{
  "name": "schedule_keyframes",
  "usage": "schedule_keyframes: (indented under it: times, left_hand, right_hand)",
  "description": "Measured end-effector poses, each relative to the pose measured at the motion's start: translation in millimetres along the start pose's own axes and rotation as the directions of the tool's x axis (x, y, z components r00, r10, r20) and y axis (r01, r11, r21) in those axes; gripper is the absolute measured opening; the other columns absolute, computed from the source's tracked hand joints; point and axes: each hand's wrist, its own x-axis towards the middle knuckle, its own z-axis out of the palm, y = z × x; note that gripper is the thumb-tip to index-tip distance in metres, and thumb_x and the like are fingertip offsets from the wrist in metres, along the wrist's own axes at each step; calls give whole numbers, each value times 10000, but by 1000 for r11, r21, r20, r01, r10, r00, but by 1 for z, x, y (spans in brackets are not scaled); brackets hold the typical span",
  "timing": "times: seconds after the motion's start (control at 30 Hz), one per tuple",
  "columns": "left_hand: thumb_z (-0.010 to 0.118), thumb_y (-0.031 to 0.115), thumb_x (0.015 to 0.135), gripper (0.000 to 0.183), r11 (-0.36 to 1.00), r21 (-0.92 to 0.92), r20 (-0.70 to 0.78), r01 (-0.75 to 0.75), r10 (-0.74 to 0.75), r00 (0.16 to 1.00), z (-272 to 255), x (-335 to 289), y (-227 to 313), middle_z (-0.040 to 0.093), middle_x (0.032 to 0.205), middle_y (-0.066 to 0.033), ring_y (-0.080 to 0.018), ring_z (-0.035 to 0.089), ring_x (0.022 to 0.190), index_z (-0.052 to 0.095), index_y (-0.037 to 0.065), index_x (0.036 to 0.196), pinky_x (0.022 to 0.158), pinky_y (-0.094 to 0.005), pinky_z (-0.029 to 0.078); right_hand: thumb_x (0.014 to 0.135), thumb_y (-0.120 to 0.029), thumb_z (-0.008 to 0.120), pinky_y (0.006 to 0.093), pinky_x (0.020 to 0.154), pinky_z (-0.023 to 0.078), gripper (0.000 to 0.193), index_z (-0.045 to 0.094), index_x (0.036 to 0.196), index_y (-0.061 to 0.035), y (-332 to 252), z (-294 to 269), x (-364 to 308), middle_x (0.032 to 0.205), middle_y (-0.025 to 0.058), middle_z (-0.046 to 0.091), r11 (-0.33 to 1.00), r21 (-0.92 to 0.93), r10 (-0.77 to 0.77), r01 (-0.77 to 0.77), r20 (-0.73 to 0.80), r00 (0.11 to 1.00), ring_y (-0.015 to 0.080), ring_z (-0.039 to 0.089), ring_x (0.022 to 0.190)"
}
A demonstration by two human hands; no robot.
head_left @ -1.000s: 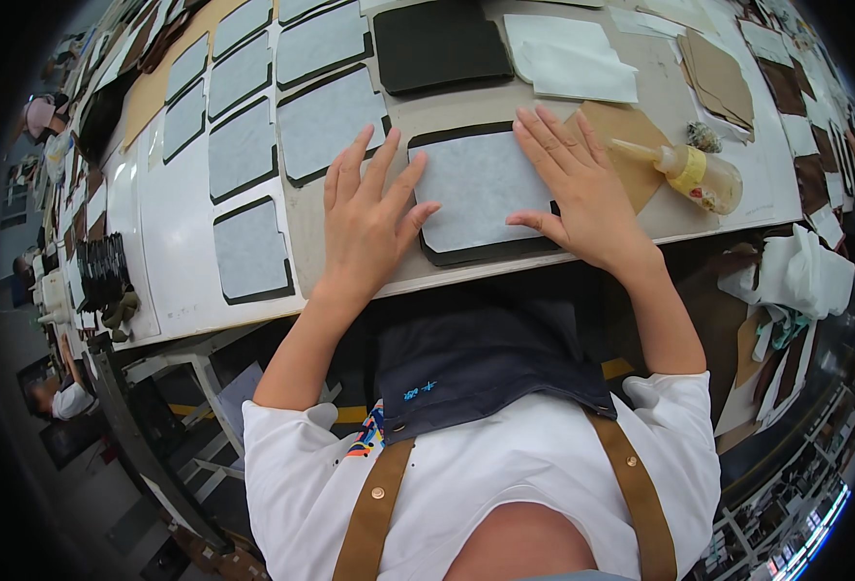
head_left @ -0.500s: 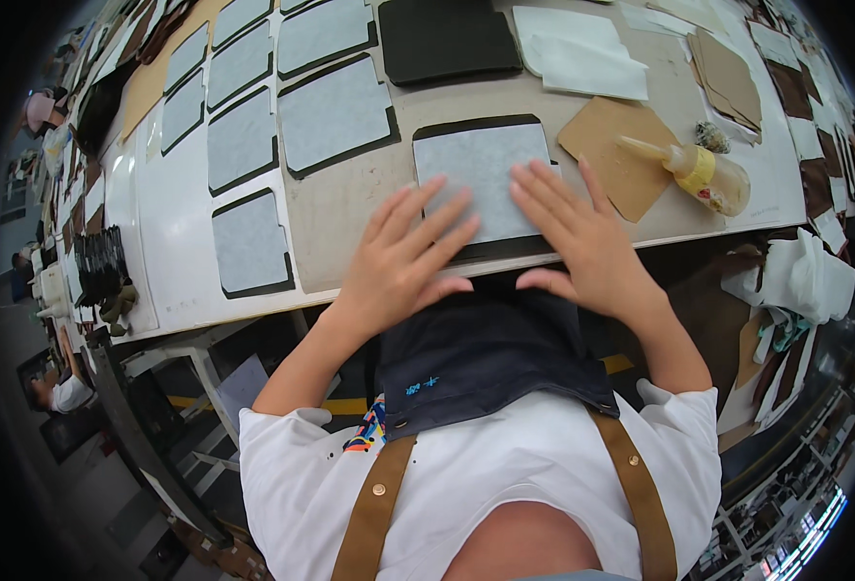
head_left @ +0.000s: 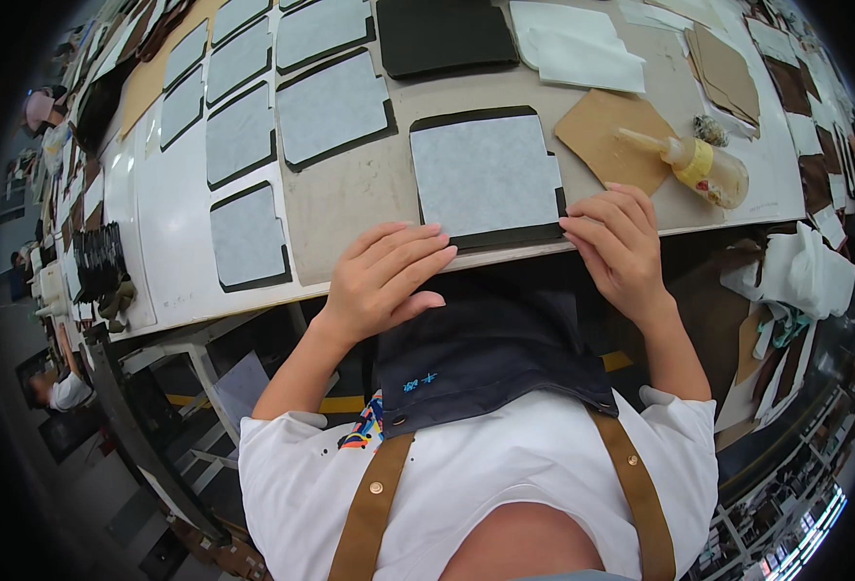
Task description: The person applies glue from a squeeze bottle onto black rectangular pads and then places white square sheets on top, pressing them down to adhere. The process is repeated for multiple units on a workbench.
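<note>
A black leather-like panel point(head_left: 490, 174) faced with a pale grey sheet lies flat at the table's near edge, a dark border showing round the sheet. My left hand point(head_left: 384, 279) is at its near left corner, fingers stretched over the border and thumb apart. At the near right corner, the bent fingers of my right hand point(head_left: 626, 247) are drawn together, their tips on the panel's edge. To the right lies a tan board point(head_left: 611, 140), with a squeeze bottle point(head_left: 713, 174) with a yellow band and long nozzle lying across it.
Several similar panels point(head_left: 335, 108) lie in rows to the left. A black stack point(head_left: 447, 39) and white sheets point(head_left: 582, 48) are at the back. Brown pieces point(head_left: 723, 77) lie at the far right. A white plastic bag point(head_left: 795, 276) hangs below the table's right end.
Both hands have moved off the middle of the grey sheet, back to the panel's near corners. The right fingers have bent and drawn together at the edge.
</note>
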Motion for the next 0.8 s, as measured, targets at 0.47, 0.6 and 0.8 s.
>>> schedule_keyframes:
  times: [0.47,0.6,0.8]
  left_hand:
    - [606,349,993,313,993,-79,-224,86,-101,969,-11,-12,-6,740,948,-71,-242,707,877,749,72,1020,852,-391,549]
    - [444,337,1084,446,934,-262,-187,243,-296,937,-14,-13,1,738,959,-139,-278,702,903,736,9,1004,876,-408,534]
    - [419,296,1114,433,346,-810,52,474,-763,644,-12,-6,17,741,1012,-117,-165,682,950,695,-38,1103,783,-308,531]
  right_hand:
    - [713,-32,785,478,1105,382,246,701,943,-54,-2,-4,9,996,26,672,969,-161,-164,188,149,975,192,659,955]
    - [709,-23,773,481,1116,374,243,697,938,-50,-3,-6,10,990,26,668,960,-181,-181,213,175,968,189,660,944]
    - [710,-2,758,480,1120,371,227,669,912,-61,-7,-3,15,965,25,662,968,-180,-148,176,159,976,197,660,914]
